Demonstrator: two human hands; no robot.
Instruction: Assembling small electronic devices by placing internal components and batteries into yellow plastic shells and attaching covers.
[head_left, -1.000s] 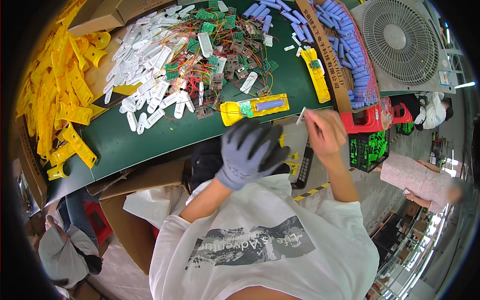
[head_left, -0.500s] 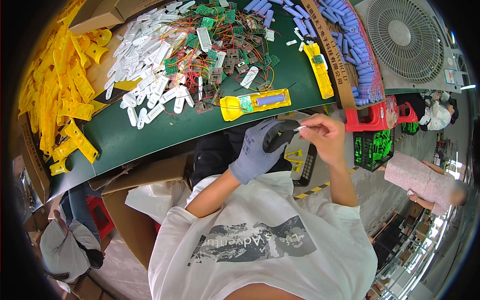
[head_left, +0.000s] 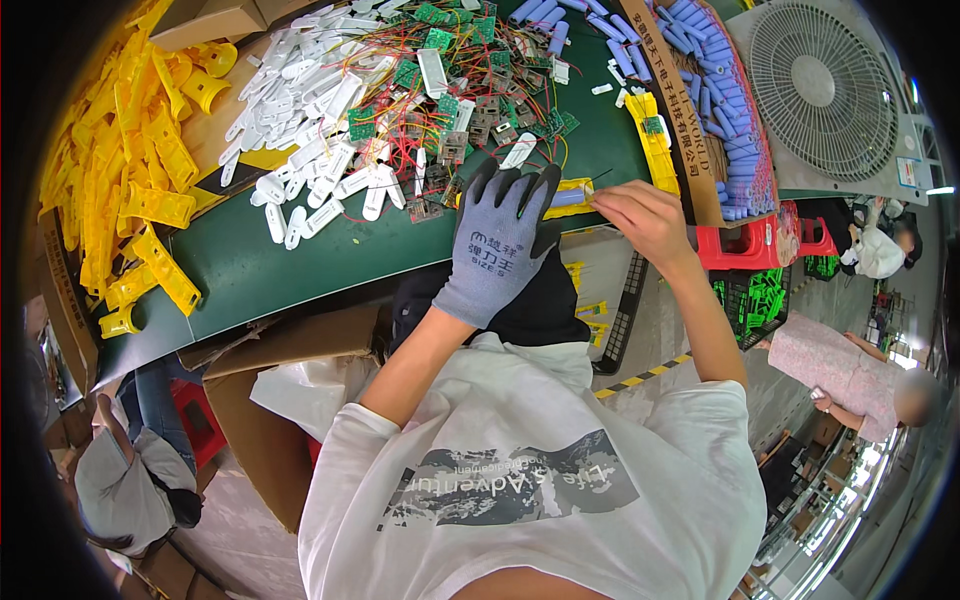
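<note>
My left hand (head_left: 500, 240), in a grey-blue glove with dark fingertips, reaches over the near edge of the green table (head_left: 250, 270). Its fingers are stretched and apart above the left part of a yellow plastic shell (head_left: 572, 211), hiding that part. A blue-violet cylindrical battery (head_left: 567, 197) lies in the shell, beside the gloved thumb. At the shell's right end is my bare right hand (head_left: 648, 220), its fingertips pressed together; whatever is between them is too small to make out. Thin dark wire sticks out near those fingertips.
Yellow shells (head_left: 160, 205) are heaped at left, beside white plastic pieces (head_left: 325, 185) and wired green circuit boards (head_left: 438, 40). Another yellow shell (head_left: 655, 150) lies by a cardboard box (head_left: 680, 110) of batteries. A fan (head_left: 820, 80) stands at right; a person (head_left: 830, 365) is beyond.
Both hands have moved from in front of my body, where they held a small white piece together, up to the yellow shell. My left hand has let go and spread its fingers.
</note>
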